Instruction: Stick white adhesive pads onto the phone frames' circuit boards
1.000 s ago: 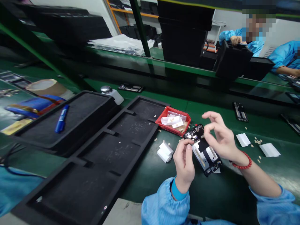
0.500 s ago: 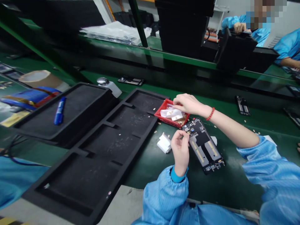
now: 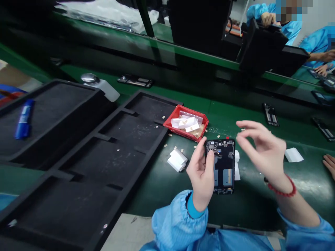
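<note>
An opened smartphone [image 3: 224, 164], its circuit board and inner frame bare, is tilted up from the bench in my left hand [image 3: 201, 170]. The fingers are behind its left edge and the thumb lies on the board near the top. To the right of the phone, my right hand [image 3: 261, 150] is raised, thumb and a fingertip close together in a pinch; anything between them is too small to make out. Beyond the phone stands a red bin [image 3: 184, 133] holding white paper strips and small tan pieces. A folded white paper stack [image 3: 178, 161] lies left of my left hand.
A long black compartment tray [image 3: 146, 174] runs along the left. Beside it are a black block with a blue marker [image 3: 24, 119] and a metal-capped bottle [image 3: 108, 90]. More opened phones [image 3: 270, 114] lie farther off. Two people in blue sleeves [image 3: 318, 43] work across the bench.
My right hand has left the red bin and moved right, beside the phone. My left hand has taken hold of the phone and tilted it up. The view has shifted slightly.
</note>
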The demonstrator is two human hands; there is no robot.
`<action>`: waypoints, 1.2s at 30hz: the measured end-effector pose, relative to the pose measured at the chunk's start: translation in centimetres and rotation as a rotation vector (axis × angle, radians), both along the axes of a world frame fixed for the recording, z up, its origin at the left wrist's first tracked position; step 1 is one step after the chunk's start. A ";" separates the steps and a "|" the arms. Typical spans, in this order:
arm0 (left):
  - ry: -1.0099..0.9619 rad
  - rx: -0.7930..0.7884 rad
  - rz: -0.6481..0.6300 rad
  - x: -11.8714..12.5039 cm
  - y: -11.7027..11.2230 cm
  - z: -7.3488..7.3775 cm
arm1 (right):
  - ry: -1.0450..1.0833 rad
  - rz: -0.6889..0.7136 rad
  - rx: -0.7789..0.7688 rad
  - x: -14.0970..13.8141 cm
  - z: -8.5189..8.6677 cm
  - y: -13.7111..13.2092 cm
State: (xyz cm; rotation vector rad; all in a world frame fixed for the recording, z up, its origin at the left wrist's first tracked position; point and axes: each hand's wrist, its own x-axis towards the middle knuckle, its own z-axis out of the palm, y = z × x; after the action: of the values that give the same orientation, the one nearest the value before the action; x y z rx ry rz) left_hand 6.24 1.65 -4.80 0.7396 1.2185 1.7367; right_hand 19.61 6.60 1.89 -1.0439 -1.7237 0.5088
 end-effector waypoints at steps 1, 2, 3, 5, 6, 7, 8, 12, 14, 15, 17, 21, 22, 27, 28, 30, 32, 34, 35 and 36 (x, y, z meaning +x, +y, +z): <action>0.044 0.012 0.017 0.1 -0.3 0.0 | 0.008 0.001 -0.025 -0.3 -0.5 -1.2; 0.089 0.028 0.032 0.2 -0.5 0.0 | 0.025 0.007 -0.055 -0.6 -0.9 -2.1; 0.132 0.044 0.044 0.2 -0.7 0.1 | 0.050 0.010 -0.089 -1.0 -1.3 -3.0; 0.207 0.070 0.070 0.3 -1.1 0.2 | 0.105 0.012 -0.153 -1.8 -1.8 -4.1; 0.232 0.080 0.083 0.3 -1.3 0.2 | 0.126 0.010 -0.172 -2.1 -1.9 -4.4; 0.250 0.091 0.096 0.3 -1.4 0.3 | 0.144 0.008 -0.180 -2.4 -2.0 -4.6; 0.260 0.102 0.104 0.3 -1.5 0.4 | 0.159 0.006 -0.179 -2.6 -1.9 -4.7; 0.280 0.150 0.104 0.3 -1.9 0.6 | 0.185 -0.011 -0.156 -2.8 -1.8 -4.9; 0.286 0.164 0.108 0.4 -2.0 0.6 | 0.180 -0.012 -0.159 -2.8 -1.8 -4.9; 0.292 0.169 0.115 0.4 -2.0 0.6 | 0.178 -0.013 -0.159 -2.9 -1.8 -4.8; 0.309 0.182 0.129 0.4 -2.0 0.7 | 0.175 -0.022 -0.152 -2.9 -1.8 -4.8; 0.339 0.202 0.137 0.3 -2.1 1.1 | 0.153 -0.054 -0.121 -3.0 -1.9 -4.7; 0.345 0.202 0.135 0.3 -2.2 1.2 | 0.151 -0.063 -0.110 -3.1 -1.9 -4.7; 0.355 0.194 0.140 0.4 -2.4 1.6 | 0.177 -0.107 -0.075 -3.5 -2.2 -4.9; 0.356 0.196 0.146 0.5 -2.4 1.6 | 0.188 -0.116 -0.072 -3.6 -2.2 -4.9; 0.362 0.203 0.166 0.6 -2.4 1.6 | 0.207 -0.129 -0.070 -3.8 -2.3 -5.0; 0.363 0.208 0.186 0.7 -2.4 1.6 | 0.221 -0.132 -0.065 -3.9 -2.4 -5.1; 0.358 0.209 0.194 0.8 -2.4 1.6 | 0.225 -0.137 -0.052 -4.0 -2.4 -5.1; 0.353 0.207 0.195 0.8 -2.4 1.7 | 0.225 -0.141 -0.045 -4.1 -2.4 -5.1; 0.347 0.208 0.199 0.8 -2.4 1.7 | 0.226 -0.145 -0.036 -4.1 -2.4 -5.1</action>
State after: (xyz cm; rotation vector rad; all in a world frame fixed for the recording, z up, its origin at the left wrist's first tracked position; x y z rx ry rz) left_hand 7.08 -0.73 -3.12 1.1115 1.3926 1.9756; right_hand 15.48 1.47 -0.49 -1.0849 -1.4346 0.5451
